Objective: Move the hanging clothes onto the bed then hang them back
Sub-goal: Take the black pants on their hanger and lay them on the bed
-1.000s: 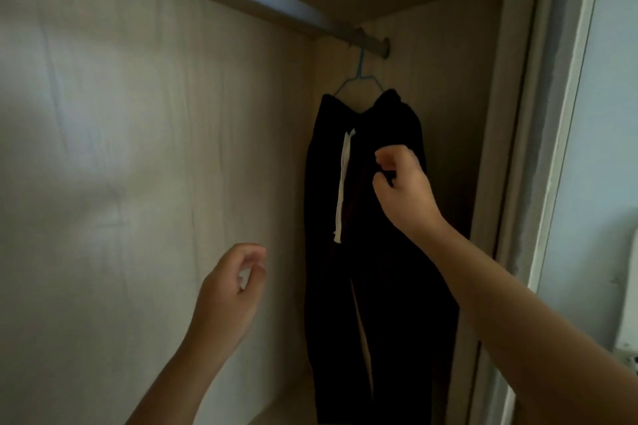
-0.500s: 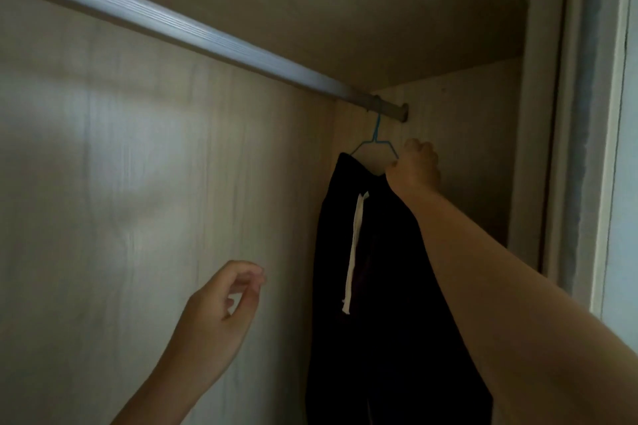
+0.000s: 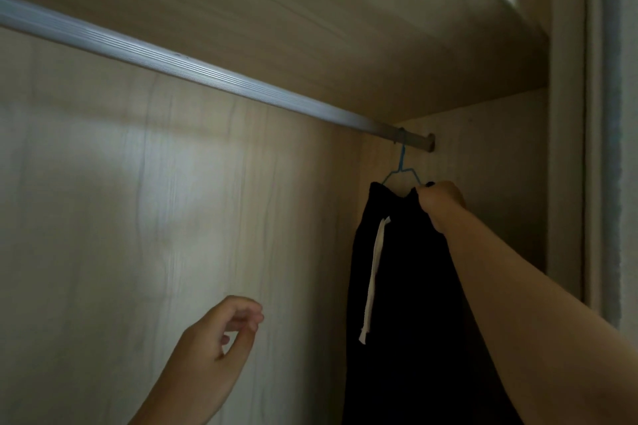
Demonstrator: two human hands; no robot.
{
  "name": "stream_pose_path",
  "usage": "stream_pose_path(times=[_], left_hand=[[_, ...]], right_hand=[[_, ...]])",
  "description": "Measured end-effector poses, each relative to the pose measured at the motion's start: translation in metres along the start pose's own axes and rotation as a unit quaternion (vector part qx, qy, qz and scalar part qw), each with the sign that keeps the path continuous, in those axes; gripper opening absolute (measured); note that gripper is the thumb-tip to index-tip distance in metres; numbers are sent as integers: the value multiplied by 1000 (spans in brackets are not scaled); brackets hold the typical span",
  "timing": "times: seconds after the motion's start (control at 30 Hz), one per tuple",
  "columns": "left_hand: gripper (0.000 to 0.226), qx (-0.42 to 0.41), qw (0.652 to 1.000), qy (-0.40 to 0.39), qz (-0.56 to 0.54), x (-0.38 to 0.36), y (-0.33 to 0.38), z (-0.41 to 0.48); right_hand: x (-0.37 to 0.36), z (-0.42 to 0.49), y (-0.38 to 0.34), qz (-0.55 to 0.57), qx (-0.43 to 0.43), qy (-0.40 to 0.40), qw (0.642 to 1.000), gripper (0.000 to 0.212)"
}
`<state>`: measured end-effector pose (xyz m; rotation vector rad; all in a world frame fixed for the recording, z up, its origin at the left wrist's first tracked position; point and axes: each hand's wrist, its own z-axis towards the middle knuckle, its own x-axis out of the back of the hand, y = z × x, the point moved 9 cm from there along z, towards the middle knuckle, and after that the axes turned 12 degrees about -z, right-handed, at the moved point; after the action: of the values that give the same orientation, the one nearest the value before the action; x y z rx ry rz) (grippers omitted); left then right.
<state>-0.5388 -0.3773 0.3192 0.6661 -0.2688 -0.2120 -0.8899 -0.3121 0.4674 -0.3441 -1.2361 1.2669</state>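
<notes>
Inside a wardrobe of pale wood-grain panels point(image 3: 172, 217), a ribbed metal rail point(image 3: 207, 69) runs from the upper left to the right side wall. At the rail's far right end hooks a thin blue wire hanger point(image 3: 402, 166), and from it, straight below the rail, hang the black drawstring trousers point(image 3: 407, 286), one white drawstring point(image 3: 374, 272) dangling down their front. The right hand point(image 3: 440, 198) is closed over the top right corner of the trousers, where the cloth folds over the hanger's shoulder just under the rail. The left hand point(image 3: 221, 345) hovers well below the rail, fingers loosely curled and holding nothing. The cloth looks soft, limp and light, and could slide off the slim wire. It is probably best to grip the hanger's neck and lift the hook clear of the rail, with the free hand supporting the cloth beneath.
</notes>
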Motion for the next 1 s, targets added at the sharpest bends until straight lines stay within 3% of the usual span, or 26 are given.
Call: stream_pose_path(times=[0.27, 0.43, 0.47, 0.57, 0.63, 0.77, 0.9, 1.0], left_hand=[[34, -10, 1000, 6, -10, 15, 17, 9], [22, -1, 997, 16, -77, 4, 22, 14], [11, 3, 996, 15, -87, 0, 22, 14], [10, 8, 995, 11, -94, -11, 17, 18], [30, 7, 997, 17, -75, -17, 13, 19], [29, -1, 999, 33, -15, -22, 8, 13], [37, -70, 990, 60, 111, 0, 3, 14], [41, -61, 981, 58, 175, 13, -12, 18]], right_hand=[[15, -16, -18, -18, 50, 59, 997, 38], [10, -35, -21, 106, 71, 35, 991, 32], [9, -41, -19, 120, 71, 33, 990, 33], [9, -64, -12, 115, 89, 29, 989, 35], [7, -86, -6, 97, 107, 22, 989, 34], [-3, -129, 18, 69, 115, -20, 991, 32], [0, -153, 41, 2, 128, -36, 991, 39], [4, -165, 55, -12, 142, -44, 989, 34]])
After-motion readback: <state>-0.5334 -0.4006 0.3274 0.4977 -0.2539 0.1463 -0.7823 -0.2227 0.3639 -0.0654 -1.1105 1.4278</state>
